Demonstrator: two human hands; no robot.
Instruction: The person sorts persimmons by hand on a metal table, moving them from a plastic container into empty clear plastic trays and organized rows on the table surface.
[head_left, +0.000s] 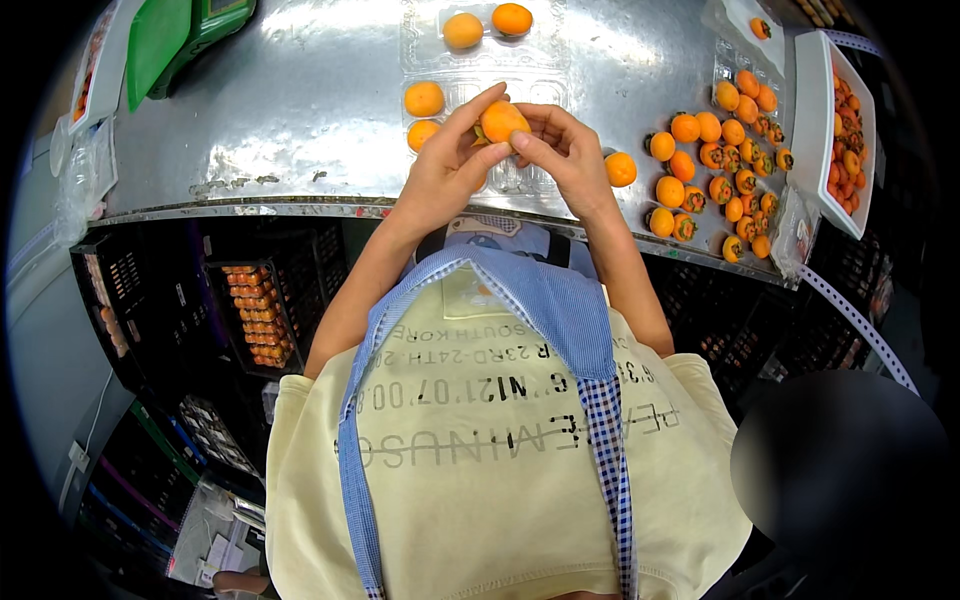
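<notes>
An orange persimmon (505, 121) is held between both hands above a clear plastic clamshell tray (551, 91). My left hand (455, 154) grips its left and lower side, while the fingertips of my right hand (562, 154) touch its right side. Under my hands, the tray's left column holds two persimmons, one at the top (424, 99) and one just below it (423, 136). Part of another shows beneath my left hand. Two more persimmons (463, 31) rest on the clear plastic lid farther back. A single persimmon (620, 169) lies just right of my right hand.
Many loose persimmons (682, 166) are spread on the metal table (300, 112) at the right, beside a white box (814, 127) full of small orange fruit. A green scale (169, 45) stands at the back left. Black crates (262, 300) with packed fruit are below the table edge.
</notes>
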